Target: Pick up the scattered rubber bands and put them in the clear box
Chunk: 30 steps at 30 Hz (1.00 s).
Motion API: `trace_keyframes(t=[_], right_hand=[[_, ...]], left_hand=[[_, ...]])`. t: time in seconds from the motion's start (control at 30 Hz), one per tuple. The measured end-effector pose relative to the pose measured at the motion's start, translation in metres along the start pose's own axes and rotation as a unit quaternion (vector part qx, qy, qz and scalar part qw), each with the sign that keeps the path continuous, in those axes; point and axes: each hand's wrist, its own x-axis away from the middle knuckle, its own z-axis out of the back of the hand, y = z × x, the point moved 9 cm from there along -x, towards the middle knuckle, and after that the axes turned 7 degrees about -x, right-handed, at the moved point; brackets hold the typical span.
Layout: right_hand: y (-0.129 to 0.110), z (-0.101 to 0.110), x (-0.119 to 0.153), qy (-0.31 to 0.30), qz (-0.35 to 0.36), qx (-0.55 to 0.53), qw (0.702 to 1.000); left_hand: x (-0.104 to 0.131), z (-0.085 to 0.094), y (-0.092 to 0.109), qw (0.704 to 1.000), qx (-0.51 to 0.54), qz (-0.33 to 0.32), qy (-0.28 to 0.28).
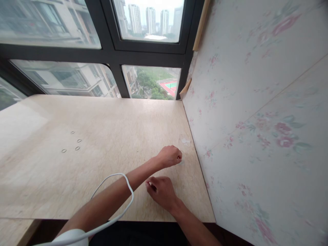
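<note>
My left hand (169, 156) reaches across to the right side of the pale marble-patterned sill (107, 136). Its fingers are curled closed, and a bit of something clear shows on the surface just by the fingertips; what they grip is hidden. Just beyond it lies a small clear plastic piece (185, 140), close to the wall. Nearer to me, my right hand (162, 192) rests low over the sill with thumb and fingers bent together, any held thing too small to make out. Several small thin rings (77, 148) lie apart on the left part of the sill.
A white cable (110, 222) loops over my left forearm. Dark window frames (151, 53) stand along the sill's far edge. On the right rises a wall with flowered paper (243, 136), its edge peeling (185, 89) near the window corner.
</note>
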Motion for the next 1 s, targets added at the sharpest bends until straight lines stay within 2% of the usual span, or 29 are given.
trace_keyframes(t=[0.1,0.2,0.33,0.5,0.67,0.77,0.87,1.0], right_hand=[[0.001,0.000,0.000,0.006,0.003,-0.011,1.000],[0.001,0.001,0.000,0.017,0.008,-0.031,0.999],[0.002,0.004,0.001,0.035,0.014,-0.068,0.997],[0.003,0.006,0.002,0.037,0.009,-0.094,0.995],[0.010,0.003,0.005,0.038,-0.024,-0.126,0.991],[0.016,0.003,0.001,0.045,-0.059,-0.159,0.985],[0.009,0.001,-0.015,0.040,-0.076,-0.192,0.978],[-0.028,-0.006,-0.064,0.032,-0.042,-0.206,0.977]], left_hand=[[0.004,0.003,-0.002,1.000,0.017,-0.008,0.008],[0.012,0.010,-0.011,0.998,0.050,-0.006,0.039],[0.037,0.015,-0.041,0.988,0.113,0.045,0.092],[0.095,0.012,-0.093,0.966,0.120,0.165,0.158],[0.172,0.019,-0.135,0.924,-0.020,0.274,0.265],[0.214,0.016,-0.156,0.899,-0.067,0.323,0.287],[0.243,0.011,-0.173,0.883,-0.057,0.350,0.308],[0.262,0.011,-0.190,0.853,0.023,0.377,0.360]])
